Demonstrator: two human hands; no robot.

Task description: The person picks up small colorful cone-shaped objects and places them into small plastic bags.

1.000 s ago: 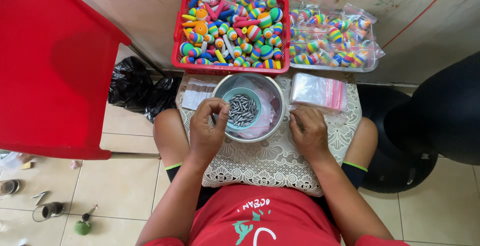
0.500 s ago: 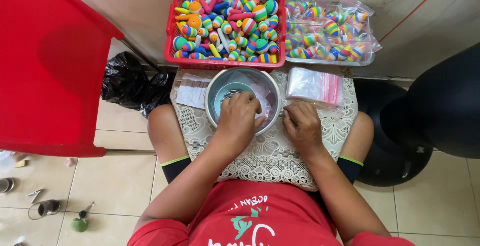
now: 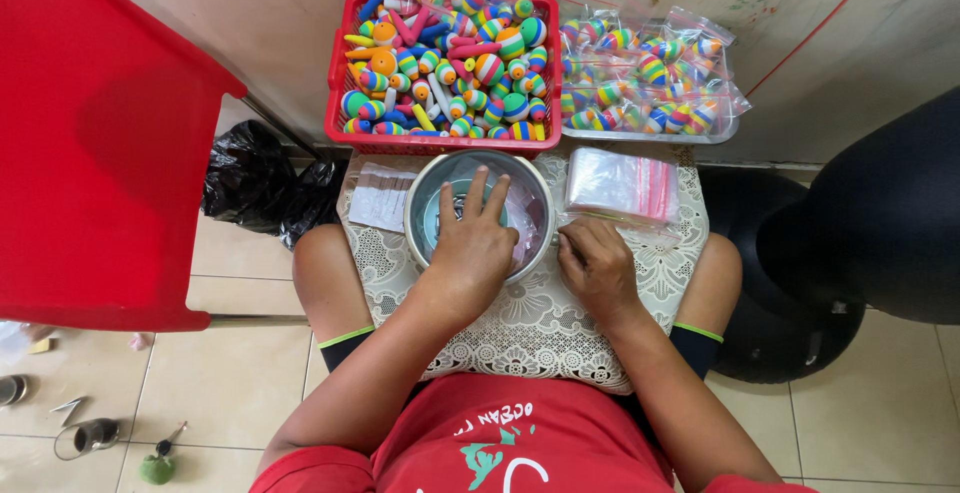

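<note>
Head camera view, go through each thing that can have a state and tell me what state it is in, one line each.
Left hand: fingers spread, reaching into the bowl.
Right hand: curled on the lace cloth, beside the bowl.
Metal bowl: upright on the lap, small dark pieces inside.
Red basket: heaped with striped floats.
Clear bags: flat stack, empty.
Tray: holds bagged floats.

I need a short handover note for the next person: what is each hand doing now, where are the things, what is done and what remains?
Left hand: fingers spread inside the metal bowl on the lap, reaching the small dark pieces.
Right hand: resting on the lace cloth by the bowl's rim; whether it pinches anything is unclear.
Empty zip bags lie right of the bowl.
Done: filled bags in the clear tray.
Left: loose striped floats in the red basket.
</note>
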